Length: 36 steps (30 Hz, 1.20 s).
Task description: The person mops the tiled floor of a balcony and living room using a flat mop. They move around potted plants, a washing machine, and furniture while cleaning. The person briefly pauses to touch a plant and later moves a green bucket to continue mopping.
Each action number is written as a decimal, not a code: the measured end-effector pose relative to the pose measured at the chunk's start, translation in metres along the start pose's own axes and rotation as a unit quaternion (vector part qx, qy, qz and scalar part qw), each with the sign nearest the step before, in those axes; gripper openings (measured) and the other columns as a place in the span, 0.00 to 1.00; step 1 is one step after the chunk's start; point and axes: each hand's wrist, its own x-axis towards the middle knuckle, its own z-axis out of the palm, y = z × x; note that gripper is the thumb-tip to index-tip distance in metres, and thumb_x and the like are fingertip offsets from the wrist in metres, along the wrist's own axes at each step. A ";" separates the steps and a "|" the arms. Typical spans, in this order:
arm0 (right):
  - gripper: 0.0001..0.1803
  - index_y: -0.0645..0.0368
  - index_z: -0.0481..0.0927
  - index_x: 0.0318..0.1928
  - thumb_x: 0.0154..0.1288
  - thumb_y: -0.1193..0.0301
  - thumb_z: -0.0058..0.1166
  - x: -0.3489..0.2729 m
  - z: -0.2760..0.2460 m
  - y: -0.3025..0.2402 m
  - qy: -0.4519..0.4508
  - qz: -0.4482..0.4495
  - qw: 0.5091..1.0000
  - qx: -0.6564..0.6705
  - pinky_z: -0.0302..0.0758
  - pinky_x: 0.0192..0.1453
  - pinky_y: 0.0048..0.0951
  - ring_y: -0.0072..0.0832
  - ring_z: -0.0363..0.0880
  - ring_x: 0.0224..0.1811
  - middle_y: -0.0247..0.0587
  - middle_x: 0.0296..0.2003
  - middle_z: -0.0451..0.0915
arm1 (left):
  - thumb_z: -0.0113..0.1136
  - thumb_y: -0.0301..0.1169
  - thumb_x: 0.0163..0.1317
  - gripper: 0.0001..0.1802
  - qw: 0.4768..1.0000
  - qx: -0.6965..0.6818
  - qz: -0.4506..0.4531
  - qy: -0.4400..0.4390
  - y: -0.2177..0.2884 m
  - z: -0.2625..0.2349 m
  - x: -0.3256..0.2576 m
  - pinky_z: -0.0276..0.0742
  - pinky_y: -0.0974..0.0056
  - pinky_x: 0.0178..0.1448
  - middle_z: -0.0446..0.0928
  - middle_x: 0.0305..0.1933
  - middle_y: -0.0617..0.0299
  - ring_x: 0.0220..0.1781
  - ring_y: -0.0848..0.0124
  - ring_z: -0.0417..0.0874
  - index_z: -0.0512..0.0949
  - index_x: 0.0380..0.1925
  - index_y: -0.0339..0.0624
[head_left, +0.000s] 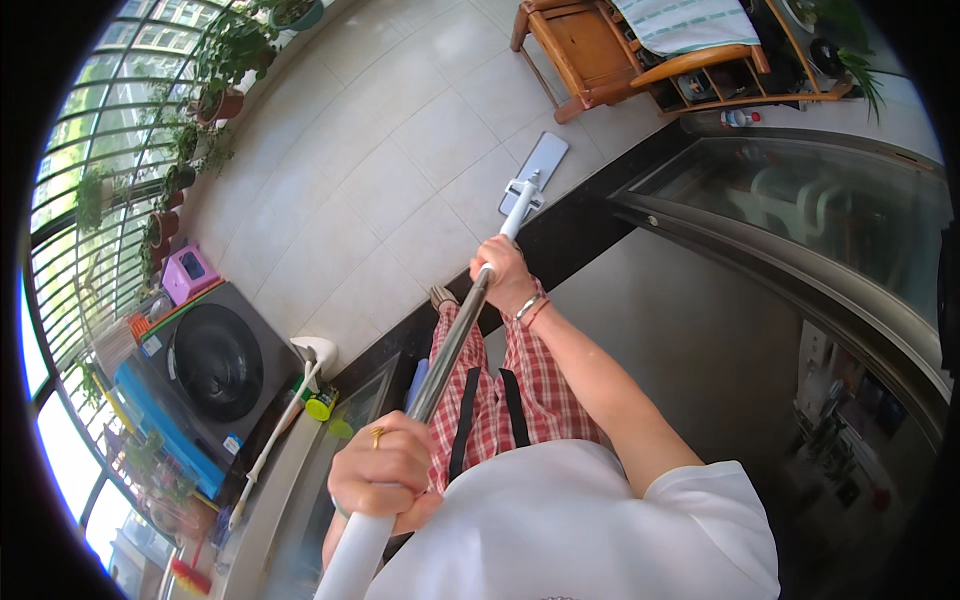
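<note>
A flat mop (455, 345) with a white and silver pole runs slantwise across the view. Near its upper end, my left hand (382, 470) wraps around the white grip, a gold ring on one finger. Farther down the pole my right hand (504, 274) is closed around it, with a bracelet at the wrist. The flat rectangular mop head (547, 158) lies on the pale tiled floor (400, 170), just beyond a dark threshold strip (590, 235). Its white joint links it to the pole.
At left stands a dark washing machine (215, 360), with a white long-handled brush (275, 435) beside it. Potted plants (222, 105) line the barred window. A wooden chair (580, 50) stands at the far right, near a glass sliding door (790, 190).
</note>
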 end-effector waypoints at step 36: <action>0.12 0.59 0.65 0.23 0.57 0.74 0.56 0.083 -0.202 0.212 0.185 0.026 0.978 -0.089 0.70 0.43 0.41 0.45 0.69 0.36 0.43 0.24 0.69 | 0.54 0.07 0.50 0.16 0.997 -0.014 0.063 -0.035 -0.135 0.159 0.190 0.74 0.55 0.39 0.71 0.20 0.63 0.22 0.70 0.70 0.66 0.22 0.43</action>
